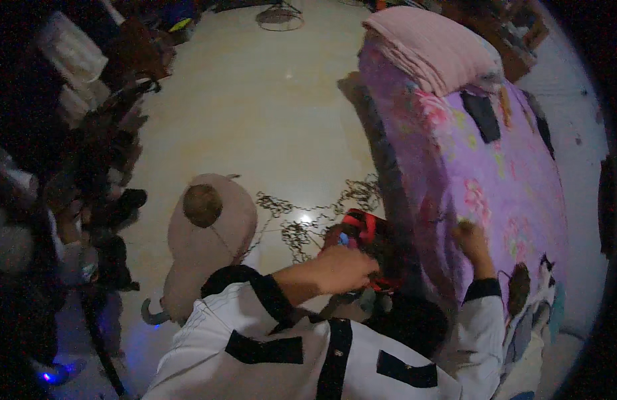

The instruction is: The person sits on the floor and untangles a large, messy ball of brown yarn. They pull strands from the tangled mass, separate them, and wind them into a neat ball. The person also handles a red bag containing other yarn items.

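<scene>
The pale floor [255, 113] is filling the middle of the scene, with dark clutter [112, 170] lining its left side. Along the right, a bed [448, 163] is showing a purple flowered sheet. At the near edge, the person is wearing a white jacket [275, 380] with black trim. On the left, near the jacket, a pinkish cushion [238, 207] is lying on the floor. A folded pink blanket [435, 50] is resting on the far end of the bed. Crinkled dark yarn [295, 233] is spreading in loose tangles over the floor, between the cushion and the bed. A red and black bag [368, 227] is sitting just right of the yarn, close to the bed. Nearer than the blanket, a dark cloth [482, 117] is lying on the sheet. The left hand [348, 268] is stretching over the near part of the bag; its fingertips are blurring into the dark, so I cannot tell whether they are gripping anything. The right hand [472, 240] is hanging by the bed, fingers curling inward; whether they are pinching something I cannot tell. A brown ball [203, 205] is sitting on the cushion, a thin strand [222, 240] running from it toward the near right.
</scene>
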Demonstrator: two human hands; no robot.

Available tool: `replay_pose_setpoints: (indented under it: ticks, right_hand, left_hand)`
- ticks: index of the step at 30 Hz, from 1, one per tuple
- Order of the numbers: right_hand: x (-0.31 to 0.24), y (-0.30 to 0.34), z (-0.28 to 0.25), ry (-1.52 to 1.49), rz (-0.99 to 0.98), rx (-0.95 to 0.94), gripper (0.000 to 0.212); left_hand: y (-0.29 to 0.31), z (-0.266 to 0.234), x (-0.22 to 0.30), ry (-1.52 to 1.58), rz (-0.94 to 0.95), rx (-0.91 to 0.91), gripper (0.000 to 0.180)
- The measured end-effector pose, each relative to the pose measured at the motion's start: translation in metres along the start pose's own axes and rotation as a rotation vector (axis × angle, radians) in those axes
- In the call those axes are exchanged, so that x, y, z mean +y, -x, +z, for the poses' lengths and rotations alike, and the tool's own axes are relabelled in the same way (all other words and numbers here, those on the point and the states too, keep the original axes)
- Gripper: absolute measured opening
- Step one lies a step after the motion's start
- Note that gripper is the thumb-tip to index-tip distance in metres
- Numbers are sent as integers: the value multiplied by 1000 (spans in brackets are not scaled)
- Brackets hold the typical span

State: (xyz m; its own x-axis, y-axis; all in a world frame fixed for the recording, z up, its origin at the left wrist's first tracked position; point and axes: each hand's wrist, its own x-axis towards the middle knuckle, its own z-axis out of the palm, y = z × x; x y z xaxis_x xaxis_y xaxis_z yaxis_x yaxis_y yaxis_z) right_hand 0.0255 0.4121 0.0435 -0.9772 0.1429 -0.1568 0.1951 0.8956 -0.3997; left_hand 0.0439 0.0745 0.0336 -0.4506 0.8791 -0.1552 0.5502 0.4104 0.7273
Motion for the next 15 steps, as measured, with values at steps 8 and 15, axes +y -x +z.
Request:
replay_pose_setpoints:
  ticks: [8,15]
  right_hand:
    - [-17,49,92,59,-179,-307,29]
    - [-72,50,113,-166,-319,-273,35]
  left_hand:
    - [167,-66,-129,14,-767,1258,50]
    - [222,-6,-252,526,-1262,1327,102]
